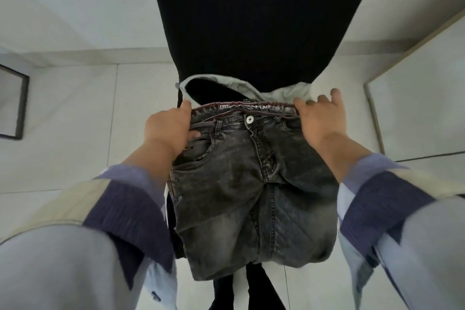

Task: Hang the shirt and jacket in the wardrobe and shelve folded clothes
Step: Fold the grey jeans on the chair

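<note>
The washed charcoal denim jeans (251,184) are held up by the waistband, front side facing the camera, white button visible at the top centre. The left hand (168,128) grips the waistband's left end, thumb over the front and fingers tucked behind. The right hand (319,118) grips the right end, with at least one finger raised free above the band. Both holds look firm.

The lower part of the jeans is doubled under, so the garment hangs as a short bundle between the two forearms, above the floor. A pale grey-green garment (284,94) shows just behind the waistband; whether it is held with the jeans cannot be told.

Judgement: the step in hand is the folded-clothes portion of the task, with the jeans being folded or carried for shelving. The next move calls for squaring the fold and keeping both ends level so the bundle does not sag open.

A broad black fabric surface (251,20) runs away from the hands. The floor is of large pale tiles (75,108). A dark-framed panel (15,106) stands at left; a white panel with a pale edge (415,98) stands at right.
</note>
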### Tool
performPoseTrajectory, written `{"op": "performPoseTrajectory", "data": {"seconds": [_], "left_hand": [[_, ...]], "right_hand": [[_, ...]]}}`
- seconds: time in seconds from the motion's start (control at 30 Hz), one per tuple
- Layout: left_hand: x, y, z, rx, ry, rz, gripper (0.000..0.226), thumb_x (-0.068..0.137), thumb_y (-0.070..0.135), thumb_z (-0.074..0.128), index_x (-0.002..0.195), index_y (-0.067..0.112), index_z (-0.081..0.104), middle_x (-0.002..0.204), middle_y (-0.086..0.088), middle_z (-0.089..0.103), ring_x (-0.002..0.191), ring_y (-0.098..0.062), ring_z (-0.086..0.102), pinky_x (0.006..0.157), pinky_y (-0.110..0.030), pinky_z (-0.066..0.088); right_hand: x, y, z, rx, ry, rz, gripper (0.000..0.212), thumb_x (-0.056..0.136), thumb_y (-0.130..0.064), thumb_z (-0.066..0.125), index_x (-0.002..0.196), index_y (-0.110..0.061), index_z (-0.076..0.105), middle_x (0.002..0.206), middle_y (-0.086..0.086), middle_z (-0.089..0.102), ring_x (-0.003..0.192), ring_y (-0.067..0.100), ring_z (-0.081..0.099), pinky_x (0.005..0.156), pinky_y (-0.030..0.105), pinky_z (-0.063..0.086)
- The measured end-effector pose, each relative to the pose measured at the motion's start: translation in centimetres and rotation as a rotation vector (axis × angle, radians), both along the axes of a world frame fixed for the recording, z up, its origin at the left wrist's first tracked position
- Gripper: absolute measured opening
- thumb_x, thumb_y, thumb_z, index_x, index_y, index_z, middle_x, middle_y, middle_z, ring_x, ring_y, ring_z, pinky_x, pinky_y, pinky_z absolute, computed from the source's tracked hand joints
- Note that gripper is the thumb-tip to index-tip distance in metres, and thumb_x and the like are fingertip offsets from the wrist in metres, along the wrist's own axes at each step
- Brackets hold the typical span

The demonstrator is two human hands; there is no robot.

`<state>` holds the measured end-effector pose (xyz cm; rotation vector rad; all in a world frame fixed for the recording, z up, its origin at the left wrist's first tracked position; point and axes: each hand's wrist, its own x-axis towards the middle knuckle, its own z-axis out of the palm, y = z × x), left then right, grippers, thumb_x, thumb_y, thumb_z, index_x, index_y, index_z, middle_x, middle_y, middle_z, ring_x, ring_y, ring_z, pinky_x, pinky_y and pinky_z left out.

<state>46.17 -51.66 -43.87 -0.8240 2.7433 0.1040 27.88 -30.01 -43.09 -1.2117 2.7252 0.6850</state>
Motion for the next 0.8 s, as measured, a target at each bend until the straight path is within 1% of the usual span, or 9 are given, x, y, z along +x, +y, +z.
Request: {"op": "performPoseTrajectory", "data": {"seconds": [0.03,0.1,0.17,0.27,0.37,0.43,0.53,0.67,0.8], "left_hand": [[0.3,0.4,0.9,0.014,-0.007,0.005,0.056,0.084,0.052,0.061,0.117,0.012,0.039,0.101,-0.011,0.064,0.090,-0.035,0.062,0.063,-0.035,0.040],[0.8,1.1,3.3,0.047,-0.005,0.034,0.060,0.081,0.057,0.062,0.115,0.013,0.042,0.103,-0.011,0.063,0.093,-0.034,0.061,0.065,-0.035,0.042],[0.8,2.1,6.3,0.073,0.026,0.050,0.062,0.079,0.058,0.064,0.117,0.013,0.044,0.105,-0.012,0.063,0.096,-0.034,0.061,0.070,-0.037,0.044],[0.4,4.2,11.7,0.094,0.087,0.034,0.054,0.079,0.051,0.067,0.115,0.016,0.047,0.105,-0.009,0.063,0.098,-0.031,0.060,0.074,-0.037,0.046],[0.7,7.5,16.7,0.130,0.132,0.034,0.045,0.080,0.045,0.069,0.108,0.018,0.047,0.098,-0.005,0.061,0.094,-0.028,0.060,0.072,-0.036,0.045],[1.3,9.7,19.3,0.136,0.162,0.033,0.043,0.080,0.044,0.070,0.107,0.018,0.047,0.098,-0.004,0.061,0.093,-0.027,0.060,0.070,-0.035,0.045],[2.8,13.5,22.3,0.129,0.207,0.027,0.042,0.080,0.042,0.070,0.107,0.017,0.048,0.101,-0.005,0.062,0.093,-0.025,0.060,0.072,-0.035,0.046],[5.0,18.5,24.9,0.149,0.237,0.055,0.039,0.080,0.041,0.070,0.104,0.019,0.048,0.100,-0.003,0.061,0.086,-0.021,0.056,0.073,-0.036,0.046],[8.4,24.7,27.0,0.138,0.285,0.061,0.040,0.082,0.039,0.069,0.110,0.017,0.049,0.103,-0.004,0.061,0.093,-0.023,0.059,0.072,-0.033,0.044]], "right_hand": [[0.5,0.6,1.0,-0.007,-0.009,-0.006,0.052,0.084,-0.011,0.052,0.133,-0.018,0.035,0.101,0.005,0.068,0.103,0.030,0.057,0.104,0.042,0.026],[1.8,1.6,3.2,-0.054,-0.023,-0.022,0.053,0.085,-0.008,0.052,0.134,-0.014,0.031,0.096,0.006,0.068,0.092,0.029,0.061,0.085,0.038,0.036],[2.8,2.8,6.0,-0.126,-0.027,-0.053,0.053,0.085,-0.007,0.052,0.134,-0.012,0.030,0.094,0.007,0.067,0.086,0.029,0.062,0.070,0.034,0.035],[4.2,5.5,10.7,-0.256,-0.054,-0.130,0.043,0.089,-0.013,0.051,0.128,-0.016,0.033,0.093,0.009,0.065,0.080,0.030,0.062,0.060,0.033,0.035],[5.8,8.9,15.3,-0.372,-0.088,-0.228,0.033,0.092,-0.021,0.051,0.121,-0.016,0.036,0.098,0.012,0.064,0.085,0.033,0.062,0.061,0.035,0.039],[6.8,11.0,17.9,-0.413,-0.088,-0.252,0.031,0.093,-0.019,0.049,0.122,-0.014,0.038,0.101,0.013,0.064,0.088,0.034,0.062,0.062,0.034,0.040],[8.4,14.5,20.9,-0.460,-0.093,-0.296,0.025,0.093,-0.016,0.048,0.117,-0.014,0.045,0.103,0.015,0.064,0.092,0.036,0.062,0.066,0.036,0.043],[10.6,18.7,23.5,-0.473,-0.134,-0.343,0.025,0.092,-0.015,0.050,0.116,-0.011,0.051,0.112,0.015,0.063,0.102,0.035,0.061,0.077,0.037,0.047],[13.7,24.1,25.3,-0.537,-0.185,-0.360,0.026,0.092,-0.017,0.051,0.117,-0.012,0.054,0.116,0.015,0.062,0.105,0.034,0.060,0.080,0.037,0.048]]}}
